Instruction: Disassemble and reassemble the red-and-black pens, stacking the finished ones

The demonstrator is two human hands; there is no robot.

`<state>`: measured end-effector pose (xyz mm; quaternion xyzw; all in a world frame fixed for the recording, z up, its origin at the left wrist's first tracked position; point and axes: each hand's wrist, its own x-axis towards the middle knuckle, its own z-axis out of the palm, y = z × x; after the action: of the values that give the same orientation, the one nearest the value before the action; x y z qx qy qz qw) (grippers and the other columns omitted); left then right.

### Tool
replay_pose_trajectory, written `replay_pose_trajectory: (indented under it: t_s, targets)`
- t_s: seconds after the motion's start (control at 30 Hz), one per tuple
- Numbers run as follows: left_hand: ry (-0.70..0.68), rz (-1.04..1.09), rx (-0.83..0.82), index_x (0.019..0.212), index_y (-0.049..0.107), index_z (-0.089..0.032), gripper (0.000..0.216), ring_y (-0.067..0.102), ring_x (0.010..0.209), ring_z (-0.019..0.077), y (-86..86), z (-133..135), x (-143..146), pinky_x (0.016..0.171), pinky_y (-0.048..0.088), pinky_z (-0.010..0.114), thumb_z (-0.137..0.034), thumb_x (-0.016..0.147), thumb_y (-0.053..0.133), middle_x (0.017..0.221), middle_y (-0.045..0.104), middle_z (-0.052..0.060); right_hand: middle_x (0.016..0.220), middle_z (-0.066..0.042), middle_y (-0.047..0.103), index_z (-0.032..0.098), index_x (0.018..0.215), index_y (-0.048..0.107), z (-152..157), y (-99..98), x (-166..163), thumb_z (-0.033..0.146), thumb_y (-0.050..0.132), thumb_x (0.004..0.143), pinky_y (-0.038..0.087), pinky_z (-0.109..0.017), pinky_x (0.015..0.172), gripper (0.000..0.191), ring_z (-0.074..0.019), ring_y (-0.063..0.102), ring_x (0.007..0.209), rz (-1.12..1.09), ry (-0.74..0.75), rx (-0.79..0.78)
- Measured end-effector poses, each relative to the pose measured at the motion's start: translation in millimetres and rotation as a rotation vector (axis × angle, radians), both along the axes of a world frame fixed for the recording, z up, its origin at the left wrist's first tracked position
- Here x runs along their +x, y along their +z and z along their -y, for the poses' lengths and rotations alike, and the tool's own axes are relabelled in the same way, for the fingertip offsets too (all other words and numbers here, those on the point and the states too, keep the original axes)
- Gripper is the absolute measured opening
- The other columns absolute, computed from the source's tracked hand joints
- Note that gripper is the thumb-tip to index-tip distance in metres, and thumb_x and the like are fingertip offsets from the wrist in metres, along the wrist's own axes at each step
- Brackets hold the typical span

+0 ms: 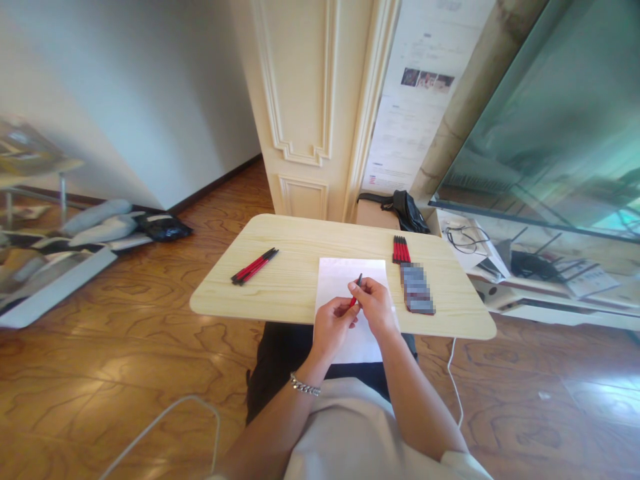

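Both hands meet over a sheet of white paper (353, 270) that hangs past the table's near edge. Between them is a red and black pen (355, 300), tilted, its dark end pointing up and away from me. My left hand (334, 323) grips the lower part, and the fingers of my right hand (373, 303) close around the upper part. At the left of the table a few similar red and black pens (254, 267) lie in a loose bunch. Several more pens (401, 250) are lined up side by side at the right, just beyond a phone-shaped object (418, 288) with a blurred-out face.
The pale wooden table (290, 233) has rounded corners and stands over my lap. A cream panelled door (300, 80) rises behind it. To the right are a black bag (407, 210) and a white cabinet (540, 307) with cables. Bags and boxes (100, 223) sit on the left floor.
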<state>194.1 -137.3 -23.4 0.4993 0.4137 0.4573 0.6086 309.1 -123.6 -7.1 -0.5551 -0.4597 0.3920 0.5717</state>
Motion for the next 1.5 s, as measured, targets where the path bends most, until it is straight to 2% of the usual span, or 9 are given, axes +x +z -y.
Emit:
replay_pose_trajectory:
  t_s: [0.27,0.43,0.63,0.77,0.9,0.97,1.13,1.37,1.5]
  targets:
    - [-0.01,-0.007,0.021,0.082,0.067,-0.015,0.028,0.057,0.055,0.0129,-5.3,0,2,0.051,0.044,0.024,-0.042,0.074,0.066,0.064,0.064,0.003,0.054,0.006,0.042,0.02,0.059,0.046,-3,-10.7,3,0.05,0.072,0.065,0.026,-0.024,0.047,0.04,-0.009,0.034,0.05,0.084,-0.091,-0.012]
    - [-0.028,0.009,-0.017,0.087,0.068,-0.015,0.031,0.057,0.054,0.0124,0.1,0,-2,0.05,0.043,0.023,-0.042,0.074,0.067,0.066,0.066,0.004,0.057,0.004,0.048,0.019,0.064,0.054,2,-4.9,10,0.048,0.07,0.069,0.029,-0.024,0.049,0.034,-0.0095,0.038,0.052,0.011,0.043,-0.01]
    - [-0.038,0.056,-0.041,0.091,0.068,-0.014,0.036,0.057,0.054,0.0121,3.4,1,0,0.051,0.043,0.023,-0.044,0.072,0.068,0.066,0.066,0.004,0.084,-0.005,0.065,0.02,0.099,0.066,5,5.4,15,0.051,0.055,0.08,0.034,-0.025,0.051,0.037,-0.0133,0.05,0.063,-0.126,0.092,-0.002]
    - [-0.031,0.056,-0.053,0.087,0.068,-0.014,0.034,0.056,0.052,0.012,2.4,2,1,0.05,0.043,0.023,-0.044,0.07,0.07,0.063,0.065,0.003,0.074,-0.003,0.064,0.019,0.087,0.066,2,-1.1,12,0.047,0.062,0.076,0.033,-0.026,0.051,0.031,-0.0114,0.045,0.054,-0.098,0.041,-0.007]
    - [-0.032,0.032,-0.06,0.086,0.067,-0.014,0.033,0.056,0.052,0.012,0.7,1,0,0.048,0.042,0.023,-0.043,0.07,0.07,0.062,0.064,0.003,0.057,0.003,0.052,0.019,0.068,0.057,1,-7.6,9,0.044,0.07,0.07,0.03,-0.026,0.049,0.028,-0.01,0.04,0.05,-0.061,-0.088,0.014]
    - [-0.044,0.031,-0.056,0.087,0.067,-0.013,0.033,0.056,0.052,0.0119,0.7,1,0,0.048,0.042,0.023,-0.042,0.071,0.07,0.062,0.064,0.003,0.059,0.003,0.054,0.019,0.071,0.059,2,-5.7,9,0.044,0.07,0.07,0.031,-0.025,0.05,0.027,-0.0103,0.042,0.052,-0.065,-0.066,0.017]
    - [-0.038,0.048,-0.037,0.089,0.068,-0.015,0.034,0.055,0.051,0.0111,2.7,0,0,0.048,0.041,0.022,-0.043,0.071,0.069,0.063,0.065,0.003,0.085,-0.004,0.067,0.021,0.101,0.066,5,2.9,12,0.048,0.056,0.081,0.038,-0.027,0.057,0.035,-0.0142,0.055,0.068,-0.118,0.064,0.006]
    - [-0.035,0.046,-0.056,0.086,0.067,-0.015,0.032,0.056,0.051,0.0115,0.0,0,1,0.047,0.041,0.022,-0.042,0.071,0.07,0.062,0.064,0.003,0.065,0.001,0.061,0.019,0.077,0.062,2,-4.8,11,0.044,0.069,0.071,0.036,-0.026,0.053,0.027,-0.0111,0.047,0.054,-0.111,-0.042,0.007]
    - [-0.049,0.053,-0.047,0.09,0.067,-0.014,0.032,0.055,0.052,0.0111,-0.6,0,1,0.047,0.041,0.022,-0.042,0.073,0.068,0.063,0.064,0.003,0.081,-0.004,0.066,0.021,0.095,0.065,3,-2.5,11,0.05,0.058,0.08,0.04,-0.026,0.057,0.033,-0.0147,0.056,0.068,-0.146,0.044,-0.011]
